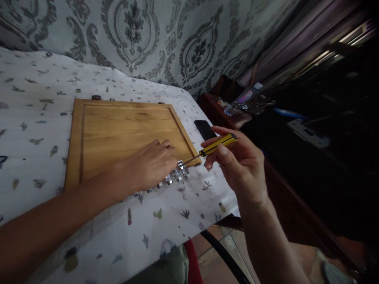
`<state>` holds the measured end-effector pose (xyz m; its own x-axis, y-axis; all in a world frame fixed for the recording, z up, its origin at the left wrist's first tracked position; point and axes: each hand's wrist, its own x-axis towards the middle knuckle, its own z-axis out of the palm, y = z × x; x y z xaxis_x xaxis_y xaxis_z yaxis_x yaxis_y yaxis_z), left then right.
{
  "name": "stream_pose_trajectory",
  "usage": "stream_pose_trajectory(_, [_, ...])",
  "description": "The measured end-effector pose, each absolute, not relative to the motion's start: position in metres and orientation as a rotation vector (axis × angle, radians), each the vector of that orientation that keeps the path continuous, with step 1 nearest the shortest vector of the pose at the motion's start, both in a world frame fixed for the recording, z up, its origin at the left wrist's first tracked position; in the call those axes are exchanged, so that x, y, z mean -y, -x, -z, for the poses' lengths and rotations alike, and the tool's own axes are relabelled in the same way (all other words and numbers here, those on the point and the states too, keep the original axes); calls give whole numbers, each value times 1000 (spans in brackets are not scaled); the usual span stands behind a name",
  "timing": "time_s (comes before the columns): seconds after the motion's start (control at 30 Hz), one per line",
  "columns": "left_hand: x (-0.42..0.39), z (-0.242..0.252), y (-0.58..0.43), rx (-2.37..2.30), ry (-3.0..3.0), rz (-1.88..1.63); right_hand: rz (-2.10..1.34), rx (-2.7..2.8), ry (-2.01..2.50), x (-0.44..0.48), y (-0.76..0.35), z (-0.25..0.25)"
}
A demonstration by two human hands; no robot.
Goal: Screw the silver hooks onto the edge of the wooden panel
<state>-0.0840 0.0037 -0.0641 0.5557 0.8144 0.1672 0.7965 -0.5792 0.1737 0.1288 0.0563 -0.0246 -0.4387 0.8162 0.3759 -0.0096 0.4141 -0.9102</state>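
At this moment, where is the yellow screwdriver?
Right of centre in the head view, the screwdriver is in the right hand, its tip by metal pieces.

you face a grey-patterned curtain (130, 39) hanging behind the far edge of your cloth-covered table (109, 225). past the table's right edge you have dark reddish furniture (296, 213); below its near right corner, tiled floor (210, 265). pale streaks of light (352, 35) break your dim room beyond the far right corner.
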Motion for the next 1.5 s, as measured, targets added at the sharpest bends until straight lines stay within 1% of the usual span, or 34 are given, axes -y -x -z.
stream_pose_trajectory(0.23, [-2, 61, 83, -1412, -2683, -356, -979, 1699, 771, -53, -122, 28])
stream_pose_trajectory(0.43, [-3, 65, 86, -1387, -2692, -367, -796, 1597, 735, -52, -122, 30])
stream_pose_trajectory(0.63, [-2, 67, 88, -1386, -2703, -415, -826, 1619, 730, -53, -119, 33])
stream_pose_trajectory(1.5, [-3, 65, 87, -1368, -2701, -373, -855, 1708, 740, -46, -115, 33])
